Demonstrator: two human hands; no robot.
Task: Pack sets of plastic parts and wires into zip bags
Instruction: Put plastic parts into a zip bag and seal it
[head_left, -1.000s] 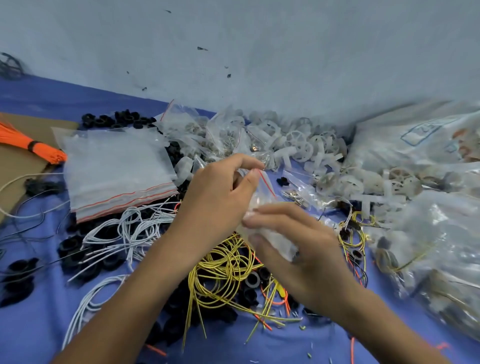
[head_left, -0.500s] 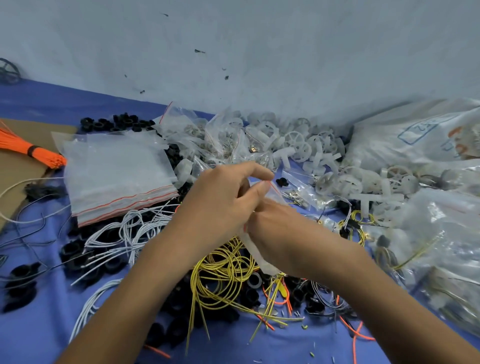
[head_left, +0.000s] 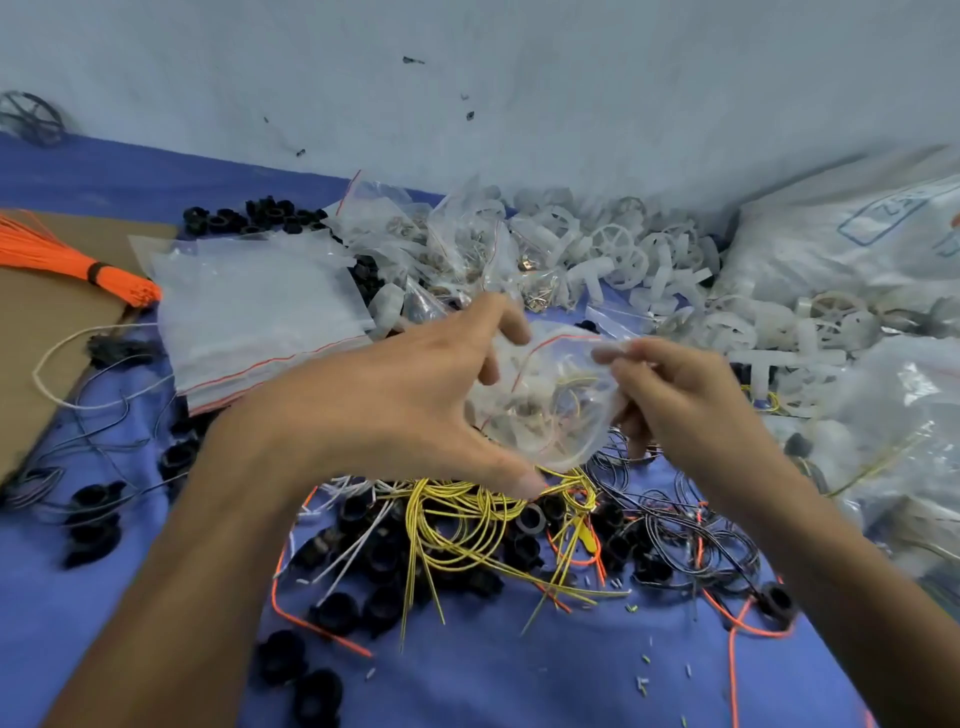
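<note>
Zip bag (head_left: 545, 400) is up off the table, held between both hands over the middle of the mess, just above the yellow wires (head_left: 467, 514). Its red zip strip runs along the top edge and curls down the left side, so the mouth faces up and a bit left. The bag is bulged and crumpled, so I can't call its long axis for sure; it looks roughly diagonal, upper right to lower left.

The right hand (head_left: 680, 400) has the top right corner nipped between thumb and fingertips. The left hand (head_left: 410, 410) is spread wide at the bag's left side, fingers against the top-left edge and thumb well below the bottom, not clamped on it as far as I can see, though it's motion-blurred.

Inside there are some yellow wire loops and pale bits, too smeared to name. The left forearm covers part of the white wires, and the big plastic sacks (head_left: 857, 239) on the right are cut off by the frame, same for a dark spoked wheel (head_left: 31, 117) far left.

Everything sits on a blue cloth (head_left: 467, 675) against a pale, scuffed wall (head_left: 467, 78). Also there: black rings (head_left: 363, 561), white plastic wheels (head_left: 623, 249), a stack of empty bags (head_left: 249, 312), an orange wire bundle (head_left: 78, 260) on cardboard (head_left: 41, 338).
</note>
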